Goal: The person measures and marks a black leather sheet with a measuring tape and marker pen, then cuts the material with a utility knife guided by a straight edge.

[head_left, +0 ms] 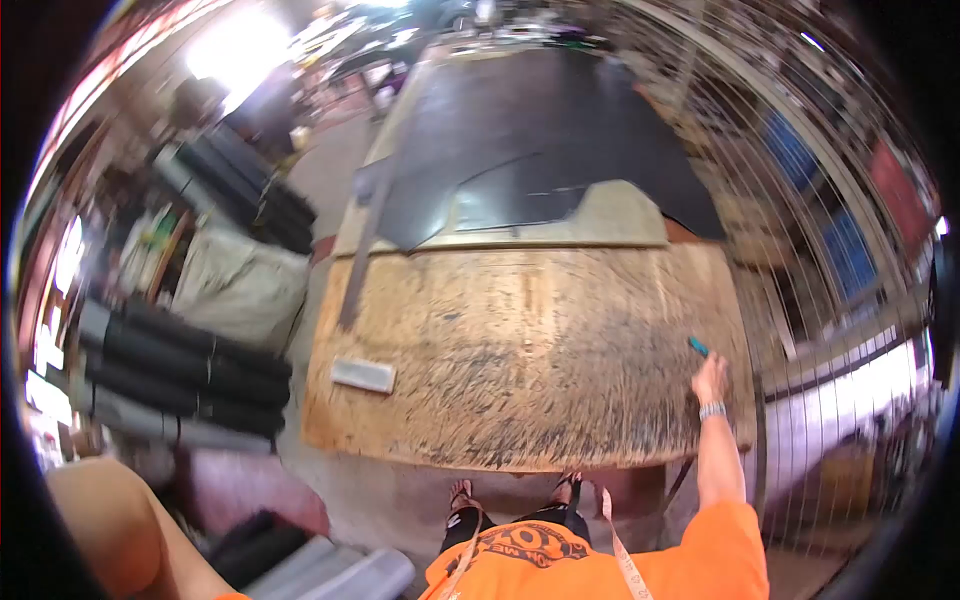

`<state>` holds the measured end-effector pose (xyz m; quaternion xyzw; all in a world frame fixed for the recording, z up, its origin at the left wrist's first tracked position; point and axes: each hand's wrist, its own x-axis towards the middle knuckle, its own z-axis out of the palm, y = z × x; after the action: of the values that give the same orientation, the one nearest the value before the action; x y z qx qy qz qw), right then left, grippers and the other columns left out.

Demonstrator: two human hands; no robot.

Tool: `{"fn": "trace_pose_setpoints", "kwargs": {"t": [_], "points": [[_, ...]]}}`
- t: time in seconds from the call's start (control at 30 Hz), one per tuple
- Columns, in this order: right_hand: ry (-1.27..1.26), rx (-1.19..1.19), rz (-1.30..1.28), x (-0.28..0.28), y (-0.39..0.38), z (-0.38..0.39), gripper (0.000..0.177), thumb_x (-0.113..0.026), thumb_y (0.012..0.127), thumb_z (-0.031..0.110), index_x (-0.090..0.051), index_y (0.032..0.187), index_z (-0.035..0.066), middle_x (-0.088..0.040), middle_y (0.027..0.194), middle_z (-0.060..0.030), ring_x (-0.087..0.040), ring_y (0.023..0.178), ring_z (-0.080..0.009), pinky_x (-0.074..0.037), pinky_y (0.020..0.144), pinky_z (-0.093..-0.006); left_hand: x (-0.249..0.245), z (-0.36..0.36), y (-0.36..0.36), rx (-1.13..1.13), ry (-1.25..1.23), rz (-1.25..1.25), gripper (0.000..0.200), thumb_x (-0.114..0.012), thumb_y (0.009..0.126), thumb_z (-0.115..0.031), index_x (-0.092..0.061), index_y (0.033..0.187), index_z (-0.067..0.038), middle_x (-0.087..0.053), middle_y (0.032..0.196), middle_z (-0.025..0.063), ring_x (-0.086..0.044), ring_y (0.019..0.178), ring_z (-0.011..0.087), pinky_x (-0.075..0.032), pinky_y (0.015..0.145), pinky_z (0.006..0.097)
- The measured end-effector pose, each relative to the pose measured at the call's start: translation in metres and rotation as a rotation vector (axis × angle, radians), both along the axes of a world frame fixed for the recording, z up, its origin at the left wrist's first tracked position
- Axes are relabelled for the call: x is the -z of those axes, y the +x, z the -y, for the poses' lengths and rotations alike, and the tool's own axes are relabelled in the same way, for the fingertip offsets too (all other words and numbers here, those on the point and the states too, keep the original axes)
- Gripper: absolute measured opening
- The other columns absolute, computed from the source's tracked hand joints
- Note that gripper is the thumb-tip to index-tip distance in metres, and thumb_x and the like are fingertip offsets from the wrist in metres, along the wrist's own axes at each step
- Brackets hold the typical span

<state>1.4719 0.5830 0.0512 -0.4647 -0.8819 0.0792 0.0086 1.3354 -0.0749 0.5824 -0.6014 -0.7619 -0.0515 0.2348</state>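
My right hand (pixel 710 380) is closed around a small teal-handled tool (pixel 698 347) over the right side of the wooden table (pixel 520 330). Its blade or tip is too small to make out. Only my bent left arm (pixel 110 520) shows at the lower left; the hand itself is outside the view. A pale rectangular block (pixel 363 375) lies near the table's left edge. Farther back, a large black sheet (pixel 560 120) with an irregular cut front edge covers the surface, partly over a pale board (pixel 620 215). One long, narrow straightedge (pixel 368 240) lies along the left side.
Dark rolls of material (pixel 190 365) are stacked on the left, near a whitish sack (pixel 240 285). More rolls (pixel 330 570) lie at the lower left. Wire mesh (pixel 840 400) and shelving stand close along the right side. A measuring tape (pixel 620 545) hangs over my orange shirt.
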Motion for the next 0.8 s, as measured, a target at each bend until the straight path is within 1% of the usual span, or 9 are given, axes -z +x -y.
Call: {"fn": "trace_pose_setpoints", "kwargs": {"t": [0.17, 0.2, 0.3, 0.4, 0.43, 0.6, 0.63, 0.77, 0.8], "points": [[-0.032, -0.238, -0.196, 0.043, 0.015, -0.017, 0.057, -0.062, 0.083, -0.003, -0.045, 0.137, -0.01, -0.037, 0.146, -0.0434, -0.045, 0.131, -0.0558, -0.041, 0.112, -0.0537, 0.004, -0.006, 0.066, -0.002, -0.12, 0.036, 0.039, -0.051, 0.106, -0.029, -0.066, 0.129, -0.002, -0.071, 0.121, 0.009, -0.065, 0.111, 0.0198, -0.05, 0.098, 0.035], [0.08, -0.262, -0.265, 0.073, 0.012, -0.038, 0.053, -0.063, 0.082, -0.002, -0.048, 0.133, -0.007, -0.04, 0.142, -0.0426, -0.045, 0.131, -0.0551, -0.04, 0.112, -0.0533, 0.009, -0.003, 0.079, 0.001, -0.114, 0.025, 0.039, -0.05, 0.106, -0.03, -0.066, 0.129, -0.002, -0.071, 0.122, 0.0092, -0.065, 0.111, 0.0199, -0.05, 0.098, 0.0351], [-0.08, -0.246, -0.171, 0.026, -0.004, -0.019, 0.024, -0.068, 0.08, 0.0, -0.06, 0.103, -0.002, -0.057, 0.119, -0.0286, -0.054, 0.116, -0.048, -0.045, 0.1, -0.0536, 0.019, 0.015, 0.11, -0.033, -0.081, 0.058, 0.04, -0.05, 0.107, -0.03, -0.066, 0.129, -0.001, -0.071, 0.122, 0.0097, -0.065, 0.112, 0.0202, -0.05, 0.098, 0.0352], [-0.001, -0.35, -0.232, 0.031, -0.016, 0.0, 0.015, -0.071, 0.08, 0.003, -0.061, 0.092, -0.001, -0.061, 0.105, -0.0229, -0.057, 0.107, -0.0446, -0.046, 0.093, -0.0537, 0.033, 0.047, 0.135, -0.039, -0.068, 0.048, 0.041, -0.049, 0.107, -0.031, -0.066, 0.129, -0.001, -0.07, 0.122, 0.0102, -0.065, 0.112, 0.0206, -0.05, 0.099, 0.0354], [0.167, -0.507, -0.251, 0.061, -0.021, -0.01, 0.015, -0.072, 0.08, 0.005, -0.062, 0.091, 0.0, -0.062, 0.102, -0.022, -0.059, 0.103, -0.0432, -0.048, 0.089, -0.0522, 0.037, 0.061, 0.138, -0.023, -0.086, 0.041, 0.041, -0.049, 0.107, -0.031, -0.066, 0.129, -0.001, -0.07, 0.123, 0.0104, -0.065, 0.113, 0.0207, -0.05, 0.099, 0.0354], [0.039, -0.592, -0.286, 0.036, -0.047, 0.113, 0.015, -0.071, 0.077, 0.011, -0.067, 0.086, 0.0, -0.066, 0.092, -0.024, -0.064, 0.088, -0.0428, -0.052, 0.079, -0.0514, 0.052, 0.136, 0.162, 0.049, -0.098, 0.038, 0.043, -0.047, 0.108, -0.032, -0.065, 0.129, 0.0, -0.07, 0.123, 0.0112, -0.065, 0.113, 0.0213, -0.049, 0.1, 0.0356], [0.077, -0.398, -0.295, 0.042, -0.058, 0.131, 0.023, -0.075, 0.076, 0.022, -0.071, 0.086, 0.002, -0.068, 0.088, -0.0262, -0.065, 0.09, -0.0441, -0.052, 0.087, -0.0495, 0.06, 0.147, 0.168, 0.051, -0.063, 0.023, 0.043, -0.047, 0.108, -0.033, -0.065, 0.129, 0.0, -0.07, 0.124, 0.0114, -0.065, 0.114, 0.0214, -0.049, 0.1, 0.0357], [0.205, -0.636, -0.236, 0.054, -0.081, 0.165, 0.023, -0.07, 0.085, 0.019, -0.068, 0.097, 0.001, -0.071, 0.102, -0.0267, -0.067, 0.102, -0.0445, -0.054, 0.089, -0.0494, 0.072, 0.184, 0.169, 0.133, -0.016, 0.077, 0.044, -0.046, 0.108, -0.033, -0.065, 0.129, 0.0, -0.069, 0.124, 0.0121, -0.064, 0.114, 0.0218, -0.049, 0.101, 0.0359], [-0.154, -0.588, -0.283, 0.031, -0.074, 0.188, 0.028, -0.07, 0.085, 0.019, -0.069, 0.105, -0.001, -0.072, 0.105, -0.0258, -0.069, 0.102, -0.0399, -0.055, 0.088, -0.0466, 0.071, 0.193, 0.164, 0.155, -0.027, 0.119, 0.045, -0.046, 0.108, -0.034, -0.065, 0.13, 0.0, -0.069, 0.124, 0.0122, -0.064, 0.114, 0.022, -0.049, 0.101, 0.0359]]}}
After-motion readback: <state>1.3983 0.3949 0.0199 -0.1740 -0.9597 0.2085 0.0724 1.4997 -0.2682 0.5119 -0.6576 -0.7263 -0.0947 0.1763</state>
